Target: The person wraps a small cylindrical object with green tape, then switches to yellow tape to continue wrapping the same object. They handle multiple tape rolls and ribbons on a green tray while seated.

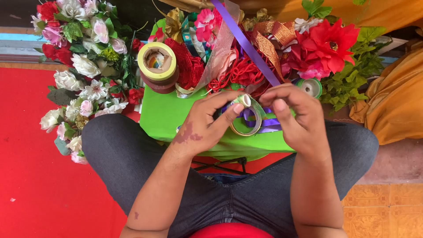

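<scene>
My left hand (206, 121) grips a small roll of clear tape (245, 118) over a bright green cloth (163, 117) spread across my lap. My right hand (294, 112) pinches at the top of the roll, fingertips close to my left thumb. A purple ribbon (246, 44) runs from the top of the view down to my hands, and loops of it lie under the tape roll.
A stack of tape rolls (157, 65) stands at the cloth's far left corner. Artificial flowers (83, 66) lie on the red floor (31, 167) to the left. Red flowers with green leaves (330, 46), gold ribbon (273, 37) and red cord are piled behind. An orange cloth (392, 105) is at right.
</scene>
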